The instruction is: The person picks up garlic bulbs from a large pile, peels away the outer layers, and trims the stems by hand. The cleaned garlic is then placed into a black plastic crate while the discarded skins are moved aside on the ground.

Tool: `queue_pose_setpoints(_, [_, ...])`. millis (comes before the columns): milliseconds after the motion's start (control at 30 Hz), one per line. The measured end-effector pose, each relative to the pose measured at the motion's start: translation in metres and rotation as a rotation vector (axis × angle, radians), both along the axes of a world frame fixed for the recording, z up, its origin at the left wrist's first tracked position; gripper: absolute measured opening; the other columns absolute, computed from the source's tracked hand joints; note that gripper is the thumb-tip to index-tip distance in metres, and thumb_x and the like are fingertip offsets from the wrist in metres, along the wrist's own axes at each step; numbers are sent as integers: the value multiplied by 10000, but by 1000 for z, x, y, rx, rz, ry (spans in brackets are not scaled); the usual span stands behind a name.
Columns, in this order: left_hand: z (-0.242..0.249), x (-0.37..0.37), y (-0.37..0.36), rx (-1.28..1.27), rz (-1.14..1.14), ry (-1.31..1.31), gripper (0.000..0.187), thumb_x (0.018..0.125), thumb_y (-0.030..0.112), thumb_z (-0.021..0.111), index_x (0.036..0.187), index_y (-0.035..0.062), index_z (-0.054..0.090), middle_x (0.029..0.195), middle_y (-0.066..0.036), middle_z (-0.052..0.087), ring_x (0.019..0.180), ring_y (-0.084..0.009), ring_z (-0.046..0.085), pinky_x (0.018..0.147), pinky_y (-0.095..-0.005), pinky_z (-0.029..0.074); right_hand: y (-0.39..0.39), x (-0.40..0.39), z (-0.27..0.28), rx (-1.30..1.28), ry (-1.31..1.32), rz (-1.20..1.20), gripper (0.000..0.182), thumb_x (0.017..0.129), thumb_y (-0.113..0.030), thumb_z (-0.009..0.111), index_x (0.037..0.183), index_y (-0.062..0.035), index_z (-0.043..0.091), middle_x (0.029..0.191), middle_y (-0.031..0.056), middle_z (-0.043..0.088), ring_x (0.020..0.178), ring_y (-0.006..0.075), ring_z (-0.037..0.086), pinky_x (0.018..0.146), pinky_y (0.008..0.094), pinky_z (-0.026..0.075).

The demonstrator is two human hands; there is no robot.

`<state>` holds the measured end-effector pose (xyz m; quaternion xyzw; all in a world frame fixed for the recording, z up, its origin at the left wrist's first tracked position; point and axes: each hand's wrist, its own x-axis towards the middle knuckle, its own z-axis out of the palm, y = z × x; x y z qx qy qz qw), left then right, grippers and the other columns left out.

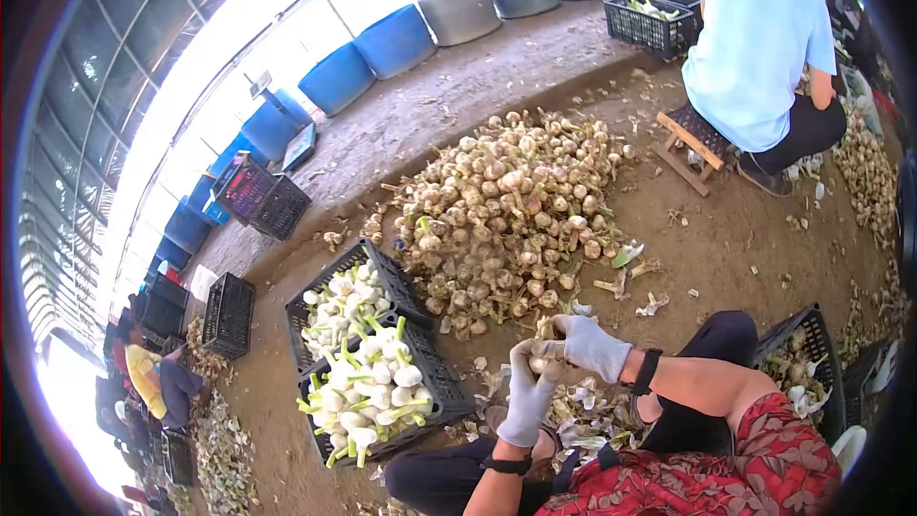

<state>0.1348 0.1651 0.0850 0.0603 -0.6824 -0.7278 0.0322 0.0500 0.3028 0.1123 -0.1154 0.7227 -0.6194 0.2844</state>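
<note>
Both my hands wear pale gloves and meet in front of my knees. My left hand (527,399) is closed around a garlic bulb (541,363), which its fingers partly cover. My right hand (592,345) comes in from the right, its fingers pinched at the upper side of that same bulb. Brownish skin or stem shows at the fingertips. Just beyond my hands lies a big heap of unpeeled garlic (506,210) with roots and stems. To the left, two black crates hold cleaned white garlic (373,392) with cut green stems. Loose peelings (592,416) lie beneath my hands.
A black crate (829,411) with garlic and peelings stands at my right. Ahead, a person in a light blue shirt (759,38) sits on a low wooden stool (686,158). Blue tubs (394,41) line the wall. Another person in yellow (143,380) crouches far left near a black crate (229,315).
</note>
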Motion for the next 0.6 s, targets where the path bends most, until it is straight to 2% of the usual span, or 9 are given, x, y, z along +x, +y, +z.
queue_pose_setpoints(33, [4,7,0,-208,33,126,639,882,358,693,1347,83,351,1179,-59,477,993,-136,530,824,-288,476,-3,6,2,15,29,16,425,817,-363,752,1037,-13,652,901,88,682,844,138,612,741,294,490])
queue_pose_setpoints(133, [29,32,5,-20,107,96,606,900,177,636,1388,30,308,1187,-75,446,1030,-143,477,898,-286,436,-3,32,24,-94,-158,30,328,865,-285,710,1032,-8,660,914,55,680,836,109,606,727,266,485])
queue_pose_setpoints(167, [30,38,4,23,93,93,617,903,169,629,1402,32,293,1189,-74,442,1025,-143,478,895,-284,438,-2,39,29,-133,-253,35,314,874,-270,700,1041,-7,660,917,49,679,835,101,604,723,261,484])
queue_pose_setpoints(200, [29,46,3,66,80,89,627,906,162,622,1415,34,278,1192,-74,438,1021,-142,479,892,-282,439,-4,46,12,-249,-111,29,261,908,-238,663,1048,-18,675,858,0,655,761,68,580,668,239,476])
queue_pose_setpoints(300, [36,64,0,220,96,4,628,912,167,610,1429,34,279,1200,-76,435,1023,-143,493,883,-276,446,8,72,7,-443,-322,70,300,921,-242,645,1103,-5,659,922,11,668,815,81,600,700,240,481])
queue_pose_setpoints(333, [36,70,-3,227,101,-2,630,911,168,611,1430,32,282,1201,-74,433,1025,-145,496,881,-276,449,5,83,4,-546,-396,8,278,943,-160,590,1154,19,624,936,38,668,810,120,629,702,255,511])
queue_pose_setpoints(400, [27,80,-4,190,95,-9,637,902,173,611,1430,17,290,1210,-83,433,1037,-165,508,893,-287,455,8,87,-7,-475,-349,45,292,939,-161,596,1173,12,618,958,40,669,829,120,632,712,257,516])
queue_pose_setpoints(533, [14,92,2,-704,229,324,628,901,171,592,1430,36,282,1166,-107,480,988,-179,532,852,-284,461,9,96,-9,-249,-71,51,253,913,-122,597,1125,11,636,934,33,671,803,89,599,691,254,495])
queue_pose_setpoints(600, [3,94,6,-215,210,158,642,899,169,584,1438,52,256,1170,-126,478,992,-206,542,858,-302,468,12,104,-12,-196,2,53,245,907,-117,596,1111,11,640,927,33,671,795,85,591,687,255,490])
